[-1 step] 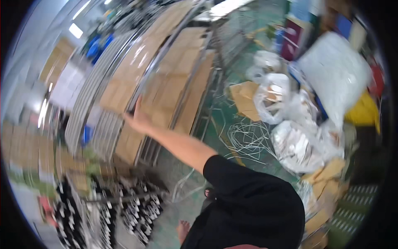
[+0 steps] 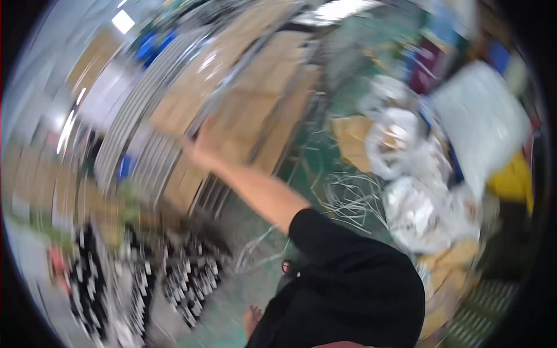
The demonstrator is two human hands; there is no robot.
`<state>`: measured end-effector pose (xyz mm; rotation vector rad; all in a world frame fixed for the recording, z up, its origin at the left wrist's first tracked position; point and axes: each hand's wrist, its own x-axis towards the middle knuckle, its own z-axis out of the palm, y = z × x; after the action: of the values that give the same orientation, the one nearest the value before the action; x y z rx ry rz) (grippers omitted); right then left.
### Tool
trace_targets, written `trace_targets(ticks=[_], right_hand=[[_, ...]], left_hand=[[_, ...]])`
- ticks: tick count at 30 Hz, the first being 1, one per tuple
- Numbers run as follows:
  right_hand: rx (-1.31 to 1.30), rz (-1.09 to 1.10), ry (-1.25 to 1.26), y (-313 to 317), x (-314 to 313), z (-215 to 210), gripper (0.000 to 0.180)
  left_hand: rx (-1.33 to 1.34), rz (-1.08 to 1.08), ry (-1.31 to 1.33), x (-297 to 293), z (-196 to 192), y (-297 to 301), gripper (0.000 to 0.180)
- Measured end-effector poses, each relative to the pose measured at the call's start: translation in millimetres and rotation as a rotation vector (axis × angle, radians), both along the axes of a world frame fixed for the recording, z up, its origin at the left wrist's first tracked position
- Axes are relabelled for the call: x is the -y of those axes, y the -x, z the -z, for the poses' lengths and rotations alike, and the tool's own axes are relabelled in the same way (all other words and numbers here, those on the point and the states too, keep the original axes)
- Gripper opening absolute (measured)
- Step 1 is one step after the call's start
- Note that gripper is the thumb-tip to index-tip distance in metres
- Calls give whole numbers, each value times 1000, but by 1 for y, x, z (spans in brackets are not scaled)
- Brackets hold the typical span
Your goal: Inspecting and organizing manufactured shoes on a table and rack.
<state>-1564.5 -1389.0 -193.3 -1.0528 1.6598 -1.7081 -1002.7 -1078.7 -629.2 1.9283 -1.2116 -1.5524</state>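
The fingers of your right hand (image 2: pixel 200 149) are at the brown-covered stack (image 2: pixel 255 98), which extends beyond them; blur hides whether they are spread or gripping. The reach looks made, no panel is visibly lifted, and what is left cannot be told.

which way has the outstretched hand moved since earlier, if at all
No, no clear move either way: the hand sits at about the same spot against the brown panels; the view shifted.
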Motion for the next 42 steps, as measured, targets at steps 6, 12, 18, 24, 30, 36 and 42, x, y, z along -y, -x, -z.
trace_targets(ticks=[6, 12, 18, 24, 30, 36, 42], right_hand=[[-339, 313, 218, -19, 33, 33, 89], [-692, -128, 160, -227, -38, 262, 61], [-579, -806, -397, -486, -160, 401, 60], [-812, -648, -91, -606, -83, 357, 64], [-512, -396, -93, -676, 50, 262, 81], [-81, -161, 61, -722, 124, 265, 59], [-66, -62, 174, -735, 141, 283, 67]], left_hand=[[-201, -712, 14, -144, 60, -42, 31], [-362, -1259, -252, -293, 153, -39, 47], [-355, -1410, -446, -412, 143, -140, 38], [-370, -1560, -325, -470, 138, -292, 36], [-277, -1617, -229, -403, 120, -470, 39], [-264, -1462, 102, -233, 36, -682, 54], [-309, -1133, 716, -22, -173, -894, 74]])
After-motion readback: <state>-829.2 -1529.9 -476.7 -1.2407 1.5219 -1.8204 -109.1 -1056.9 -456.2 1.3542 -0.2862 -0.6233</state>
